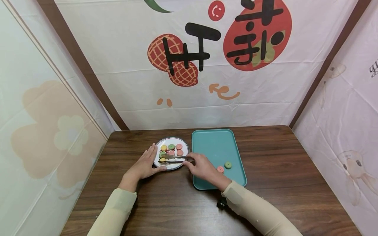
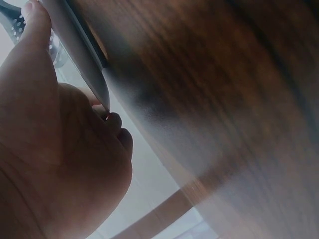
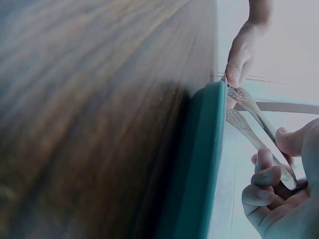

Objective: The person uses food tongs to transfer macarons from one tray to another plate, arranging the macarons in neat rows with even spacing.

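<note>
My left hand (image 1: 145, 165) holds the white plate (image 1: 182, 141) by its left and front rim, with the thumb apart from the fingers. Several yellow, green and pink macarons lie on it, among them a pink macaron (image 1: 179, 146) and a yellow macaron (image 1: 163, 148). My right hand (image 1: 202, 166) grips metal tongs (image 3: 256, 117) with perforated ends, reaching over the plate from the right. Their two arms stand apart, near a yellow macaron (image 1: 162, 160) at the plate's front left. Whether they touch it, I cannot tell.
Right of the plate lies a teal tray (image 1: 213, 144), under my right forearm. On it are a pink macaron (image 1: 220, 169) and a green macaron (image 1: 228, 165). The wooden table (image 1: 174, 203) meets printed cloth walls (image 1: 189, 114) at the back and sides.
</note>
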`<state>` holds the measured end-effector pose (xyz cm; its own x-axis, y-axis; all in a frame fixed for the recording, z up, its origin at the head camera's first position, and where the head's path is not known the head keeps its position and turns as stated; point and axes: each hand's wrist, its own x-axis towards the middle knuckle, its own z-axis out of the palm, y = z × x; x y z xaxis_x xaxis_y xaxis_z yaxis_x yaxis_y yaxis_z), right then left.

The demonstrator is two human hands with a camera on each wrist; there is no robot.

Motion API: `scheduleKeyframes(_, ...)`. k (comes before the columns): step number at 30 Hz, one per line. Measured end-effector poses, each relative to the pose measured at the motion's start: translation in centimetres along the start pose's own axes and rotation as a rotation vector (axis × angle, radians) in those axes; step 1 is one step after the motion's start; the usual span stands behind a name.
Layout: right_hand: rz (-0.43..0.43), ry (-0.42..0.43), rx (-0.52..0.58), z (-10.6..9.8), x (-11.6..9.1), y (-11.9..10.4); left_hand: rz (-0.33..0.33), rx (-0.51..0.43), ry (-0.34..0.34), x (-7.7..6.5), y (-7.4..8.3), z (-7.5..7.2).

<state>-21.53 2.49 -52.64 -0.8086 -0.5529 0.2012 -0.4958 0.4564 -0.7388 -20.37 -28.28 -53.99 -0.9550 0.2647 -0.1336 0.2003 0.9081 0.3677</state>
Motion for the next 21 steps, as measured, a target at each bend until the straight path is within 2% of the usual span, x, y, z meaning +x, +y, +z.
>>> scheduleKeyframes(15, 0.000, 0.022, -0.003, -1.5, -0.9, 0.3, 0.004, 0.008, 0.001, 0.0, 0.2, -0.1)
scheduleKeyframes(21, 0.032, 0.016, 0.025, -2.6, -1.7, 0.5, 0.014, 0.007, 0.009, -0.1, 0.2, -0.1)
